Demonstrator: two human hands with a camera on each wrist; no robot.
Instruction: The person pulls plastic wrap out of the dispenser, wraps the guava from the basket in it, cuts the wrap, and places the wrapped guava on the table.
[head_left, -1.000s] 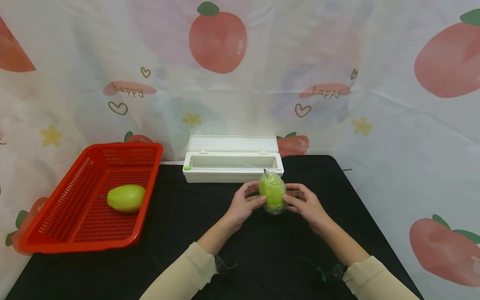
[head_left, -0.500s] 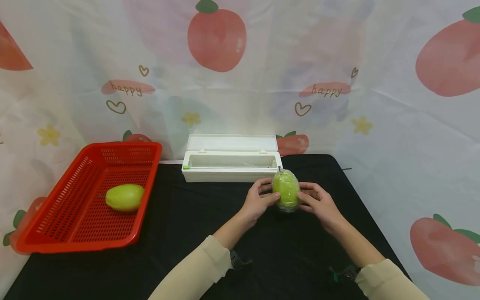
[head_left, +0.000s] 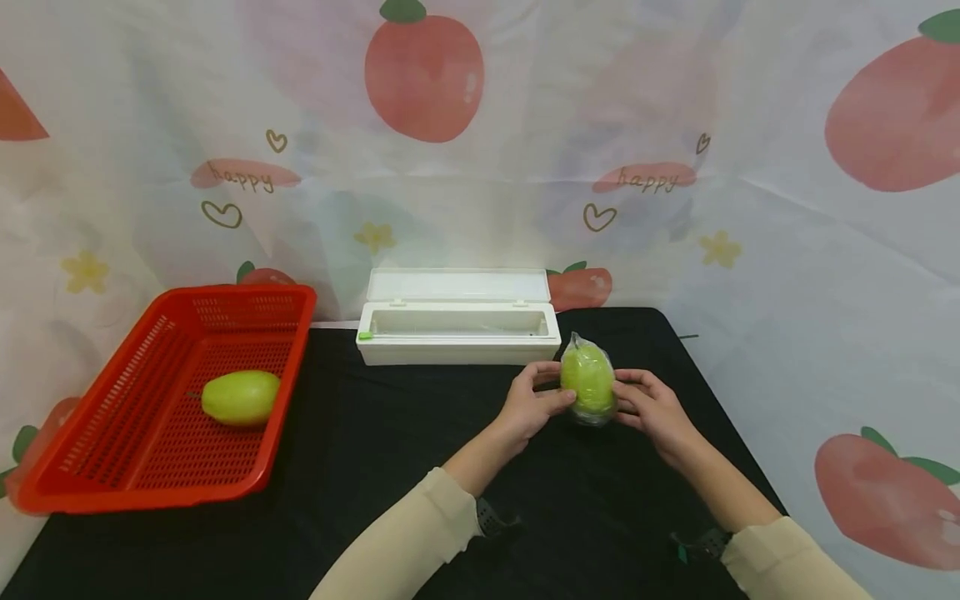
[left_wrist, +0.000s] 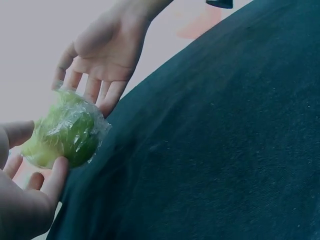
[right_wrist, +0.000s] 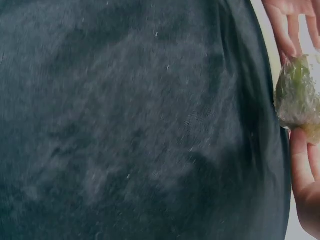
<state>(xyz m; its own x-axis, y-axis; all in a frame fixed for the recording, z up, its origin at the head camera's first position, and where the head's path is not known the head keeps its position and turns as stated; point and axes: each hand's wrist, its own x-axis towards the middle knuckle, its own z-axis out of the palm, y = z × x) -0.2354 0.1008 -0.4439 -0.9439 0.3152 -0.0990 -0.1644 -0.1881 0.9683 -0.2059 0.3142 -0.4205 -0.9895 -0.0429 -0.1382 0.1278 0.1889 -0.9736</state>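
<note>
Well to the left of the left hand [head_left: 531, 402], a green fruit [head_left: 242, 397] lies unwrapped in the red basket [head_left: 150, 498], so that one appears left to do. Beyond and slightly left of that hand, a white box [head_left: 459, 352] stands with its lid [head_left: 457, 285] up. The left hand grips the wrapped fruit [head_left: 588, 379] between thumb and fingers; clear film [left_wrist: 75, 122] covers it, so this one looks nearly finished. At its right, the right hand [head_left: 658, 410] touches it with nearly straight fingers, not clamped
</note>
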